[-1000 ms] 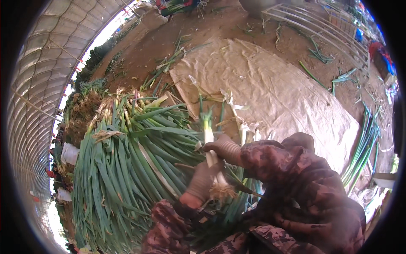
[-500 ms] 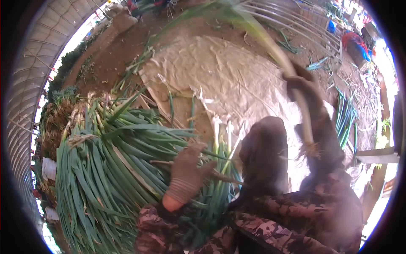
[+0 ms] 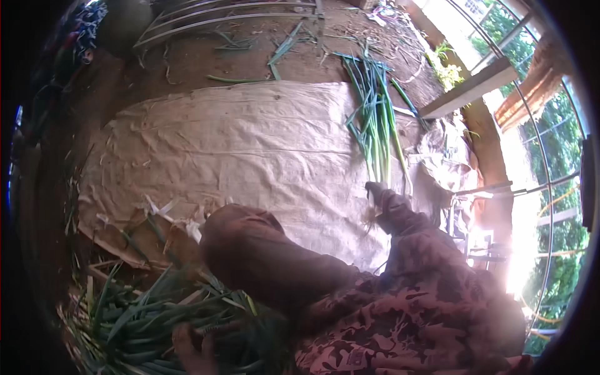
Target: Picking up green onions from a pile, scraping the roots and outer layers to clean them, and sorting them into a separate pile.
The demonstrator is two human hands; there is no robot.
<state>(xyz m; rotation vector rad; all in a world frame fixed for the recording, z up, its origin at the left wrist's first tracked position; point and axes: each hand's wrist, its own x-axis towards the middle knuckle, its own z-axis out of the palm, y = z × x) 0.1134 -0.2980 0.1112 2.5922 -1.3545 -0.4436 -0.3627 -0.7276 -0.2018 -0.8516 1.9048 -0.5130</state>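
Note:
My right hand [image 3: 390, 206], in a dark glove, is closed around the root end of a spring onion, with pale roots [image 3: 370, 220] hanging below the fingers. The held stalk lies along a small bundle of spring onions [image 3: 377, 119], whose green leaves point away from me. At the lower left, my left hand [image 3: 195, 347] is dim and smeared over a heap of spring onions [image 3: 137, 312]. What its fingers do, or hold, does not show clearly.
A creased tan cloth [image 3: 250, 144] covers the ground ahead of my bent knee [image 3: 250, 240]. Metal rails [image 3: 231, 22] stand at the far side. Loose leaves [image 3: 286, 50] lie on the soil. To the right are a wooden beam [image 3: 469, 87] and a low wall [image 3: 494, 162].
The view has swung right. My right hand has lowered the raised spring onion to the bundle on the right. My left hand now sits lower in view; the thin stick beside it no longer shows.

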